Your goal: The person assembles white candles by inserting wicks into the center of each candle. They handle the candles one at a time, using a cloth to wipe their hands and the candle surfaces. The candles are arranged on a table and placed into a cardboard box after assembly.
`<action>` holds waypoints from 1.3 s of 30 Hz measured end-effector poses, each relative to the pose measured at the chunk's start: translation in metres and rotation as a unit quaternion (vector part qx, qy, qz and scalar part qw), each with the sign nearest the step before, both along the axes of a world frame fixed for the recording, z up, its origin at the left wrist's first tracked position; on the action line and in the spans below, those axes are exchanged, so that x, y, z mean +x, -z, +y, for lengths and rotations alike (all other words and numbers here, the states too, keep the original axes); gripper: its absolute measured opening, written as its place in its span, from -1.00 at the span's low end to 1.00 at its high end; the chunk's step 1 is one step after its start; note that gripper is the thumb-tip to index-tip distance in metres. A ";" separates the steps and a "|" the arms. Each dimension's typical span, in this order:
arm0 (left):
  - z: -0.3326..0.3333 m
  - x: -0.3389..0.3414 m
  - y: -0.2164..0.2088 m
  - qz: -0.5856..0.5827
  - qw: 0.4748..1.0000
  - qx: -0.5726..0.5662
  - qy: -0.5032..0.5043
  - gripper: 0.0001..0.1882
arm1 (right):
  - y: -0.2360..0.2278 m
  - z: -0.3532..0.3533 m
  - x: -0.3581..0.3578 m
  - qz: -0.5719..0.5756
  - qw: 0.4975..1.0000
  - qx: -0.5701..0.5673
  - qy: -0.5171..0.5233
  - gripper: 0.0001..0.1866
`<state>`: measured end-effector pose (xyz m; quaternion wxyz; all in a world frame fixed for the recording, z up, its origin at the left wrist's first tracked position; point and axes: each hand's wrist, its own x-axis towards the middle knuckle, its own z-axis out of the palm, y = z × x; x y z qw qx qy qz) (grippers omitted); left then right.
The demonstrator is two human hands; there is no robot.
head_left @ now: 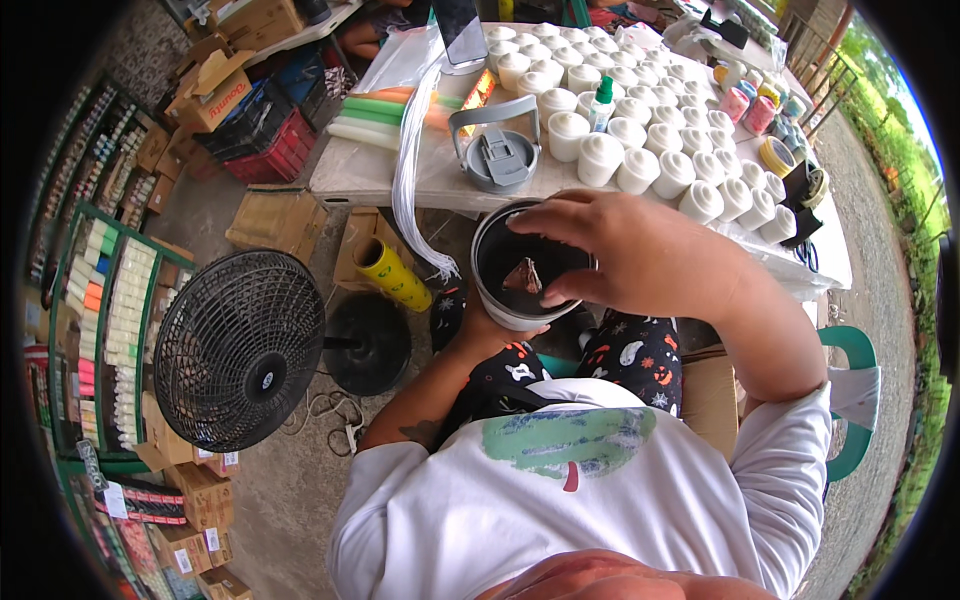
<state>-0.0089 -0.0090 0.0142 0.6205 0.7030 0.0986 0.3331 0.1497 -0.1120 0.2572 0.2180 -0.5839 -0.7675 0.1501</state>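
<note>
Over my lap, my left hand [484, 328] is wrapped round the lower side of a white tumbler [512, 318] with a dark inside. A small brown, pointed piece [522, 276] shows within it; what it is made of I cannot make out. My right hand [590, 240] arches over the right side of the mouth. Its fingers lie across the far rim and its thumb is near the brown piece, with a gap between them. On the table edge just beyond stands a grey lid with a raised handle [498, 158].
Rows of white lidded candle-like jars [632, 132] cover the table [345, 180], with a green-capped bottle [602, 104] among them. White wick-like strands [408, 165] hang off its edge. At left stand a black fan [240, 350] and a yellow roll [394, 272].
</note>
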 end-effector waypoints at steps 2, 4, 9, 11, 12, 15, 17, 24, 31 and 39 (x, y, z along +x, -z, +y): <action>-0.001 -0.003 0.006 0.016 0.995 -0.096 0.028 0.01 | -0.003 0.005 0.015 0.034 0.997 0.075 0.007 -0.55; 0.002 -0.006 0.015 0.020 0.992 -0.121 0.031 0.02 | -0.011 0.009 0.025 0.096 0.991 0.060 0.073 -0.56; 0.014 -0.012 0.013 0.022 1.000 0.012 0.014 0.01 | 0.023 0.054 0.067 0.128 0.971 0.121 0.161 -0.61; 0.013 -0.018 0.006 0.044 0.999 0.027 -0.008 0.01 | 0.043 0.082 0.079 0.064 0.964 0.172 0.193 -0.59; 0.013 -0.020 0.004 0.056 0.998 0.035 -0.017 0.01 | 0.047 0.096 0.082 0.024 0.964 0.164 0.207 -0.52; 0.017 -0.027 0.008 0.055 0.998 0.024 -0.021 0.01 | 0.060 0.140 0.071 -0.067 0.957 0.239 0.148 -0.44; 0.018 -0.027 0.009 0.062 0.997 0.036 -0.031 0.06 | 0.083 0.172 0.077 -0.163 0.925 0.320 0.124 -0.44; 0.031 -0.034 0.046 0.053 0.994 0.072 -0.065 0.20 | 0.046 0.186 0.048 -0.217 0.968 -0.030 0.120 -0.53; 0.037 -0.032 0.056 0.057 0.998 0.004 -0.036 0.18 | -0.031 0.136 0.063 -0.052 0.979 0.134 0.143 -0.54; 0.031 -0.014 0.049 0.057 0.998 -0.017 -0.008 0.03 | -0.059 0.051 0.031 -0.023 0.997 0.076 0.006 -0.61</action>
